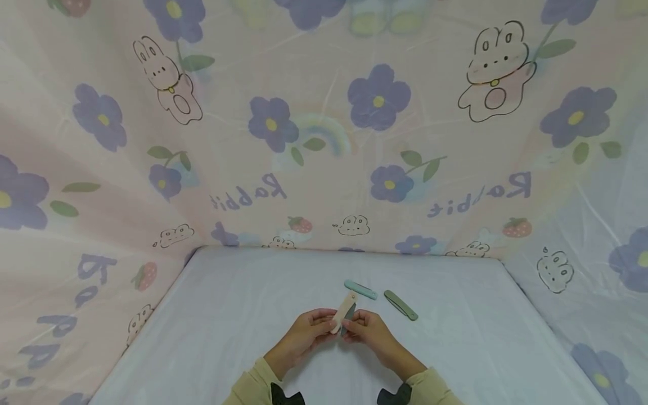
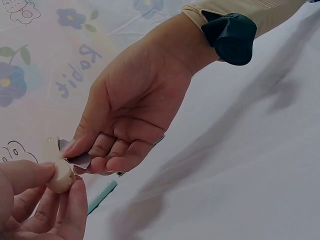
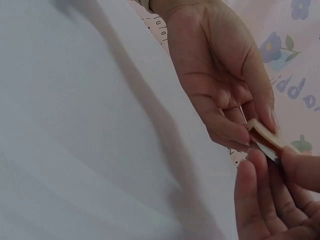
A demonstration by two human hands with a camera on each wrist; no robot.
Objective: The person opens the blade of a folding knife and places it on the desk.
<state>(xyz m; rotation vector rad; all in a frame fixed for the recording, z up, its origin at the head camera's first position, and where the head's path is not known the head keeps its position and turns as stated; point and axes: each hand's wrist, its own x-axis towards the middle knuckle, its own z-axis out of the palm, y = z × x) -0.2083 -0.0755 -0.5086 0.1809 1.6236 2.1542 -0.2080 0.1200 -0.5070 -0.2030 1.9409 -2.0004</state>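
Observation:
A beige-handled folding knife (image 1: 344,310) is between my two hands in the head view, its grey blade (image 1: 349,318) swung partway out. My left hand (image 1: 310,331) pinches the lower end of the handle between thumb and fingers. My right hand (image 1: 373,332) pinches the blade with its thumb and fingertips. In the left wrist view the rounded handle end (image 2: 61,179) sits in the left fingers, with the blade (image 2: 80,160) at the right thumb. In the right wrist view, the handle's open slot (image 3: 264,136) faces the camera, and fingers cover part of the blade.
Just beyond the hands lie a teal folded knife (image 1: 360,289) and a green folded knife (image 1: 401,305) on the white tabletop (image 1: 243,298). A printed curtain (image 1: 324,169) with rabbits and flowers rises along the back and sides.

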